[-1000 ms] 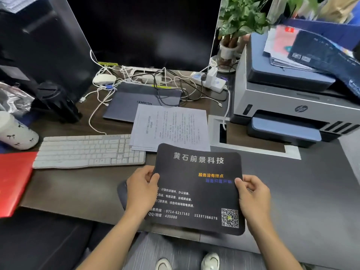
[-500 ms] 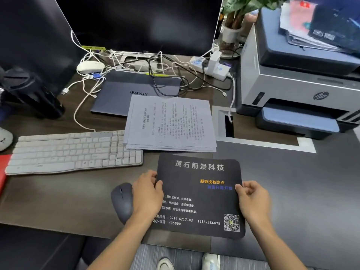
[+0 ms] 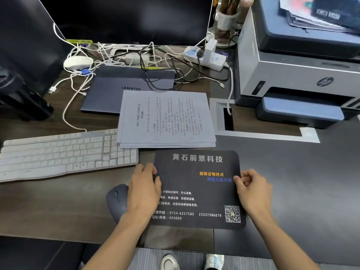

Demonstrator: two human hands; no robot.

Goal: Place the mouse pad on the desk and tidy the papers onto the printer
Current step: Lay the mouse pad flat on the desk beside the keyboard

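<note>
Both hands hold the black mouse pad (image 3: 196, 190) by its sides, low over the desk (image 3: 292, 182). On its left edge, the left hand (image 3: 145, 191) has its fingers curled over the pad. Pinching the other edge is the right hand (image 3: 253, 191). Just past the hands, a stack of papers (image 3: 167, 118) lies flat. A dark mouse (image 3: 116, 201) sits beside the left hand. Far to the right stands the printer (image 3: 300, 75).

Both bare forearms rise from the bottom edge toward the frame's centre. The left hand (image 3: 144, 189) lies palm-down, fingers curled over the left edge of the mouse pad (image 3: 196, 190) — the right hand (image 3: 253, 189) pinches its right edge, thumb on top.
</note>
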